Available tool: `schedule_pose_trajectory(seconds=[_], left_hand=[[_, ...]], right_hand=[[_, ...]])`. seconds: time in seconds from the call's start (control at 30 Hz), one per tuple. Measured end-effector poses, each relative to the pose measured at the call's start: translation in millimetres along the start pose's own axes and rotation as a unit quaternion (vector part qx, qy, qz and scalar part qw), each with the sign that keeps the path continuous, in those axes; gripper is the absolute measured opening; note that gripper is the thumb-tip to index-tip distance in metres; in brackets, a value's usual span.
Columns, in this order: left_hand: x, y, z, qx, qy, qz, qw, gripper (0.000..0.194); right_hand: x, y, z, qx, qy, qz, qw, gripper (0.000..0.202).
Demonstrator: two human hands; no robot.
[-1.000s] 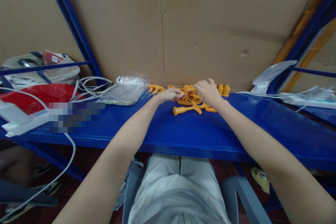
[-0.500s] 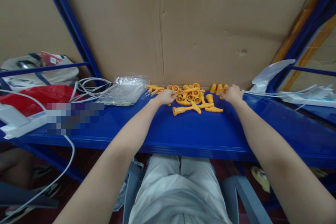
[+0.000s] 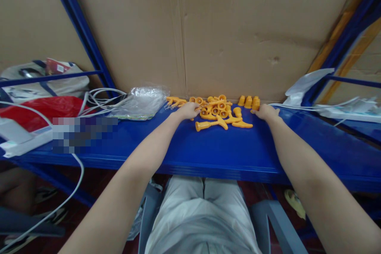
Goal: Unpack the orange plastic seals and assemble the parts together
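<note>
Now hands [image 3: 188,111] farther apart, right one [image 3: 267,113] at orange cups [image 3: 248,102].

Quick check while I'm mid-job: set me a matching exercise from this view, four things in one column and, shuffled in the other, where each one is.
Column one
1. left hand
2. right hand
3. red plastic bag
4. clear plastic packaging

Column two
A. lying on the blue tabletop, just right of the coiled white cables
B. at the right end of the row of yellow cups
C. in front of the cream canvas bag
D. by the jumbled yellow pieces, at their left

Pairs: 1-D, 2-B, 3-C, 4-A
</note>
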State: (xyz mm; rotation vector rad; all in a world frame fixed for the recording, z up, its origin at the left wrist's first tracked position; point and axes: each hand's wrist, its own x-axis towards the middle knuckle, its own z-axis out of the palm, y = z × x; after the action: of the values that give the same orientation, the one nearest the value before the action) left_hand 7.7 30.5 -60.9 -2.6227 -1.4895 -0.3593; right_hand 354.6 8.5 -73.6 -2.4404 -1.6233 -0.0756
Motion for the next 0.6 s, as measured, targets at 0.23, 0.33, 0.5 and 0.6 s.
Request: schedule_pose_trajectory(seconds=[0.23,0.33,0.5,0.6], left_hand=[[-1,1,-0.9,-0.006,0.001,0.005,1.000,0.023],[-2,2,-1.8,-0.006,-0.004,0.004,1.000,0.023],[-2,3,-1.7,0.000,-0.007,0.002,1.000,0.023],[-1,2,-0.8,-0.002,-0.001,0.005,1.000,0.023]], right_hand=[[-2,2,1,-0.001,0.032,-0.001,0.999,0.040],[1,5,3,0.028,0.035,-0.020,0.999,0.035],[12,8,13,0.040,0.017,-0.065,0.997,0.031],[21,10,21,0.036,0.021,-0.129,0.991,0.032]])
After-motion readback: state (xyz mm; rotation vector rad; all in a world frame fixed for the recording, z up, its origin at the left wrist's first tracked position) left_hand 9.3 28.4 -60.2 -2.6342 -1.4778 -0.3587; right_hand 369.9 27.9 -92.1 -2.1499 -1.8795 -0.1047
